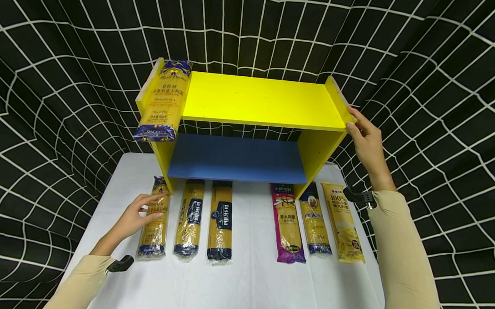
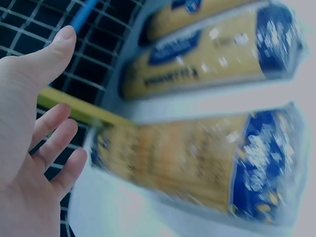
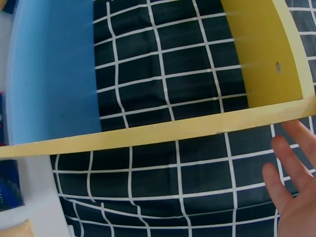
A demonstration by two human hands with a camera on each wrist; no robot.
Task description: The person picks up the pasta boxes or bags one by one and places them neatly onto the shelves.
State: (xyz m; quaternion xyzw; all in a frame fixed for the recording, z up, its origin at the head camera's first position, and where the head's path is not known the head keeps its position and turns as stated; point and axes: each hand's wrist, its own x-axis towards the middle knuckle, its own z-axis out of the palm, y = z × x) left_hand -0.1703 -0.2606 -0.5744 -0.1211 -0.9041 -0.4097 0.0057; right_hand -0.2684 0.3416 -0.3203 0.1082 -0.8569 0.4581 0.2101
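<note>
My left hand point(image 1: 131, 217) is over a spaghetti packet point(image 1: 153, 228) with blue ends, lying at the left of the table. Its fingers and thumb are spread; the left wrist view shows nothing in its palm. My right hand point(image 1: 366, 138) is at the right side panel point(image 1: 335, 100) of a yellow shelf unit, fingertips and thumb at the panel's front upper edge. In the right wrist view several fingers point(image 3: 289, 158) extend along its outer side, while the thumb is out of sight. Another blue-and-yellow spaghetti packet point(image 1: 163, 101) lies at the left end of the top shelf point(image 1: 253, 100), its lower end jutting past the front edge.
Two la sicilia pasta packets point(image 1: 189, 220) point(image 1: 220, 226) lie left of centre on the white table point(image 1: 247, 282). To the right are a purple-edged packet point(image 1: 289, 228), an ankara packet point(image 1: 316, 225) and a pale yellow packet point(image 1: 343, 226). A blue lower shelf point(image 1: 237, 158) spans the unit; black gridded cloth surrounds everything.
</note>
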